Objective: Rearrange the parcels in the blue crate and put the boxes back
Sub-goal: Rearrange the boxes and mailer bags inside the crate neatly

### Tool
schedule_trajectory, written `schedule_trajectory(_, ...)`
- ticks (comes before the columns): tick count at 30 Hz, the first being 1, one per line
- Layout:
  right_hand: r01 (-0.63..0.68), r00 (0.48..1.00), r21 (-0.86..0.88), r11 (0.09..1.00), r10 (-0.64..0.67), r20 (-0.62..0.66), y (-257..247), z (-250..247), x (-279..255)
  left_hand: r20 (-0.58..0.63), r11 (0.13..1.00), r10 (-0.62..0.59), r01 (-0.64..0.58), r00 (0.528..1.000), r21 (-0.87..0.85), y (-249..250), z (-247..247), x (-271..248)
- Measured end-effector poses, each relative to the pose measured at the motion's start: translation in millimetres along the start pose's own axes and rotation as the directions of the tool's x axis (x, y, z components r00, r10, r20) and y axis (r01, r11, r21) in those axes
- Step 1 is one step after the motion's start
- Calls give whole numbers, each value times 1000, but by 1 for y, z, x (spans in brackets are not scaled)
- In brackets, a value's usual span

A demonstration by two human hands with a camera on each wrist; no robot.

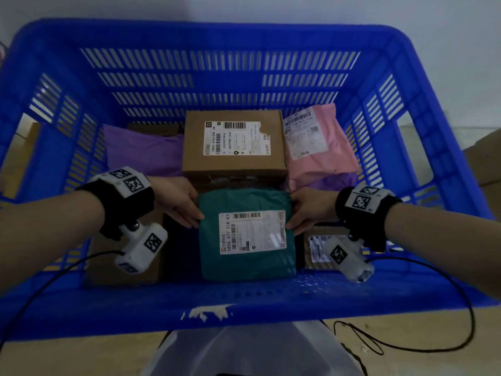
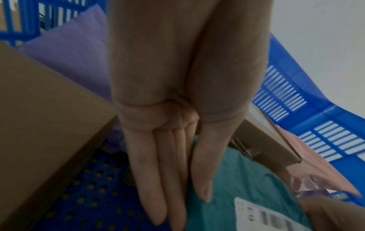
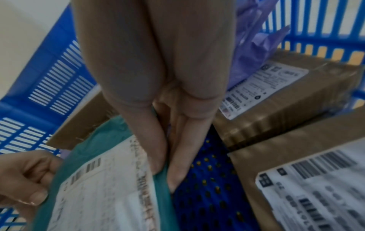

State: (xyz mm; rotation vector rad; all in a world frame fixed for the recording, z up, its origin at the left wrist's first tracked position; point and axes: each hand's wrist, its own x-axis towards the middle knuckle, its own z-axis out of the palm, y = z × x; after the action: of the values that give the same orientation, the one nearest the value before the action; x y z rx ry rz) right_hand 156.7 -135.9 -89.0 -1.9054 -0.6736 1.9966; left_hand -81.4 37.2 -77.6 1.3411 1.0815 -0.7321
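Both hands pinch the teal parcel: left hand (image 1: 177, 203) and right hand (image 1: 309, 210) grip opposite edges of the parcel (image 1: 245, 234), keeping it level. Label up, it hangs over the bare gap in the crate (image 1: 244, 302) between boxes, likely its slot.

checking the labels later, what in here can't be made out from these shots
- Brown cardboard box by the right hand: head view, wrist camera covers part of its label.
- Purple plastic mailer: head view, no label visible; the labelled cardboard box overlaps it.
- Teal plastic mailer: small label print blurred in both wrist views.
- Left hand: its fingers under the mailer are hidden.
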Motion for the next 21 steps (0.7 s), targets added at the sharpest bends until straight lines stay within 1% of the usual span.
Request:
schedule_trajectory(5,-107,986,-7,994,105,-132,4,6,17,-22,995,-95,94,995,-27,2,11,20)
schedule_trajectory(7,-137,978,-12,991,133,-158,3,8,21,-24,990,-138,137,990,-23,1,14,28)
schedule_trajectory(13,-230,958,-73,970,213,-191,0,18,34,-68,975,-222,222,973,-14,-3,26,51)
schedule_trajectory(18,-328,930,-134,935,296,-218,-6,23,43,-30,956,-295,294,955,-16,-5,34,64)
schedule_trajectory(21,-343,925,-145,928,307,-222,-4,24,49,12,942,-333,333,943,-41,-11,36,68)
